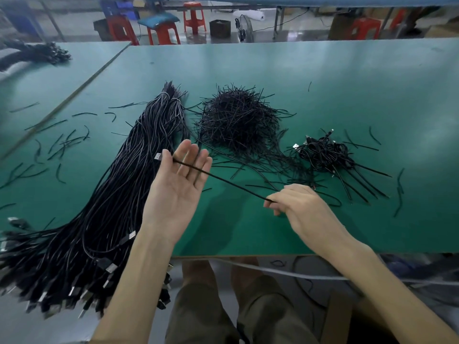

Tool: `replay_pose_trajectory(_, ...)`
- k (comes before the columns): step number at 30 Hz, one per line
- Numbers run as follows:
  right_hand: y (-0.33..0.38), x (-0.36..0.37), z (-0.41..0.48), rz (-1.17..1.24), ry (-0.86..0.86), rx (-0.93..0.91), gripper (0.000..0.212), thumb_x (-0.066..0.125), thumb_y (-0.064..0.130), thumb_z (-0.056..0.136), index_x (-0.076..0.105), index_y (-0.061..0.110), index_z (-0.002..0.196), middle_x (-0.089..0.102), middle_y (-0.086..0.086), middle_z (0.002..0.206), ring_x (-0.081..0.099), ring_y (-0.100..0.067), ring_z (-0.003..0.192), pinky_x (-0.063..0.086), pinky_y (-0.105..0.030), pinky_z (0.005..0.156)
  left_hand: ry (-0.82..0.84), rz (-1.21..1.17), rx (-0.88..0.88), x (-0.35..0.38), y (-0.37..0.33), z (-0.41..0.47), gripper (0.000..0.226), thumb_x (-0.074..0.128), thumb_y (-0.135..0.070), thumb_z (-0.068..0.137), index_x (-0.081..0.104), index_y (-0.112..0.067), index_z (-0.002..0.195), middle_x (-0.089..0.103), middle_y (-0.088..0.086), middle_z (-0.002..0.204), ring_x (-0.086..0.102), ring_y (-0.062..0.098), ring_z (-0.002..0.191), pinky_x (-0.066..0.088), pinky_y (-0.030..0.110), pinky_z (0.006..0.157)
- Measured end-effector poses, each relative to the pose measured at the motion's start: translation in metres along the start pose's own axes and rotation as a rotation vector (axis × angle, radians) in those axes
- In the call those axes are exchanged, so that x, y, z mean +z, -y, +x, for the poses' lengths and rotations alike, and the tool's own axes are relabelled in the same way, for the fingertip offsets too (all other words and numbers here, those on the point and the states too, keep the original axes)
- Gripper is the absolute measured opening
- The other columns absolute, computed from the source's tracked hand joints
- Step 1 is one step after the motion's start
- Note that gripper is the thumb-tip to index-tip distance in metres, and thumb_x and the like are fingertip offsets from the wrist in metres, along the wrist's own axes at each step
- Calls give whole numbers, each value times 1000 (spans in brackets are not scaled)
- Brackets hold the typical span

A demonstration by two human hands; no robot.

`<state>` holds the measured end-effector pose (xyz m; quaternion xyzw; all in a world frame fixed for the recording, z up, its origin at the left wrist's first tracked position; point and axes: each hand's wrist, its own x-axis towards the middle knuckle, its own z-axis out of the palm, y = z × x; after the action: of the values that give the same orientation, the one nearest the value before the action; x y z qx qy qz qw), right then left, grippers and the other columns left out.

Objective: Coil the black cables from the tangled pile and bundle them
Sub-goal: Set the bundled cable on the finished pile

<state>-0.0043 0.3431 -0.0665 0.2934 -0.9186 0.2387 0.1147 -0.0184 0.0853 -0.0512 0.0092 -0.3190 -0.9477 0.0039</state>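
Closest to me were the person's knees in olive shorts (223, 316), tucked under the near edge of the table. The green work table (323, 78) filled most of the room in front of them. On its left side lay the tangled pile of black USB cables (104, 207), a long thick mass running from mid-table down to the near left corner, where the metal plugs spilled over the edge. At the middle of the table sat a bristling heap of black twist ties (238, 120). To its right was a smaller cluster of coiled cables (323, 152), each cinched with a tie whose ends stuck out.

Above the near part of the table, between the heaps and the edge, a single cable (223, 178) was stretched taut from hand to hand. The left hand (178, 184) was held palm up with its fingers straight and spread, released rather than gripping. The cable lay across those fingers, and its USB plug (158, 156) poked out just past the thumb. The right hand (300, 207), lower and to the right, pinched the cable between thumb and forefinger, the other fingers curled beneath.

Loose ties (62, 142) were scattered over the mat, mostly on the left. Beyond the table stood red plastic stools (164, 31) and a floor fan (244, 28).
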Motion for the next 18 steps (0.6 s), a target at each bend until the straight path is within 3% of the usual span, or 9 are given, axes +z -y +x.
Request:
replay_pose_trajectory(2,-2,0,1,5,14,1,15,61,2,96,74,10,98,65,4,78,61,-22,83,50,-42,93,42,-101,-17,3,-2,-2,36,45,-36,108,74,-16,108,67,-7,94,67,11,85,55,31,93)
replay_pose_trajectory(4,-3,0,2,19,16,6,14,61,7,98,74,12,99,64,5,77,59,-20,83,46,-36,95,77,-152,-37,4,-3,-3,32,43,-35,109,70,-18,107,59,-12,77,52,6,64,53,25,78)
replay_pose_trajectory(7,-5,-1,3,80,28,39,13,59,16,101,73,16,100,63,10,78,55,-13,85,39,-24,95,149,-144,-48,6,-7,-7,38,37,-41,112,66,-21,100,48,-12,58,35,6,55,44,20,67)
replay_pose_trajectory(10,-8,-7,6,152,43,102,26,52,37,101,69,21,90,61,16,75,53,-8,84,40,-23,89,322,-39,-54,8,-12,-15,54,27,-45,112,66,-20,85,32,-9,46,25,7,47,31,21,57)
replay_pose_trajectory(12,-9,-13,13,194,4,151,32,49,45,98,68,21,87,61,15,76,55,-7,82,44,-28,83,538,179,-83,13,-17,-21,58,26,-43,111,67,-20,77,30,-11,42,27,8,40,26,24,51)
replay_pose_trajectory(14,-5,-19,22,267,-98,175,26,53,40,98,68,23,87,61,13,76,57,-5,78,46,-27,76,735,648,-129,22,-16,-26,55,32,-42,111,71,-20,79,51,-8,47,43,13,39,35,26,50)
replay_pose_trajectory(16,5,-23,31,296,-188,138,16,59,33,99,67,27,86,59,19,75,57,-1,75,40,-15,73,854,1080,-239,30,-3,-29,50,36,-39,112,73,-12,91,73,-1,70,65,20,54,46,33,58)
replay_pose_trajectory(18,19,-24,37,328,-192,91,18,62,30,100,65,27,83,59,21,73,57,0,71,36,-10,69,785,1323,-256,34,15,-27,44,40,-42,110,74,-15,101,79,-5,92,75,12,81,54,31,74)
